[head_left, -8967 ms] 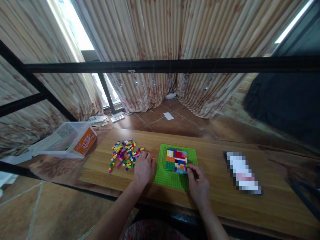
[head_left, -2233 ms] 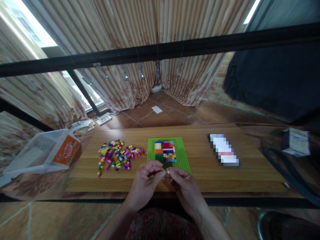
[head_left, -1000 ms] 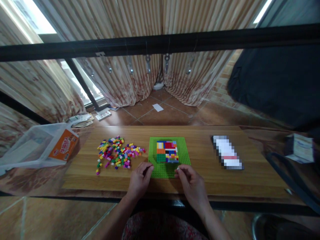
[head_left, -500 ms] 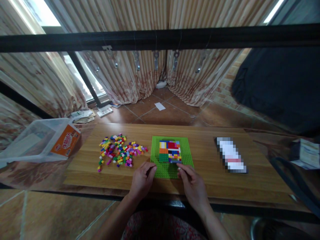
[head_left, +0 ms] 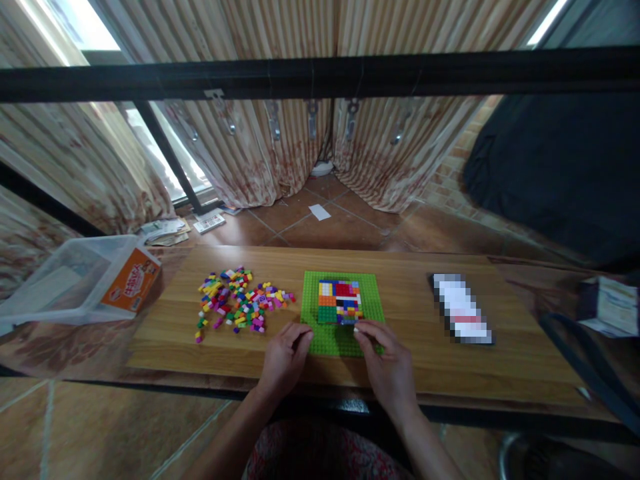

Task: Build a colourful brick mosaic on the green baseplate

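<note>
A green studded baseplate (head_left: 373, 293) lies on the wooden board, carrying a square patch of toy bricks (head_left: 327, 313) in white, yellow, orange, green, red and blue. My left hand (head_left: 286, 357) rests at the plate's front left edge, thumb and fingers curled together; whatever they may hold is hidden. Over the plate's front right part, my right hand (head_left: 387, 357) pinches a small white piece (head_left: 356, 330) between thumb and forefinger, just in front of the patch's lower right corner. To the left spreads a loose pile of small coloured bricks (head_left: 245, 300).
The wooden board (head_left: 410, 313) holds a phone (head_left: 463, 310) with a blurred screen on the right. Beyond its left end stands a clear plastic bin (head_left: 75, 267) with an orange label. A dark bar (head_left: 320, 80) crosses above, before striped curtains (head_left: 280, 40).
My right hand has shifted slightly forward, its fingertips closer to the front right corner of the brick patch. The left hand has stayed in place.
</note>
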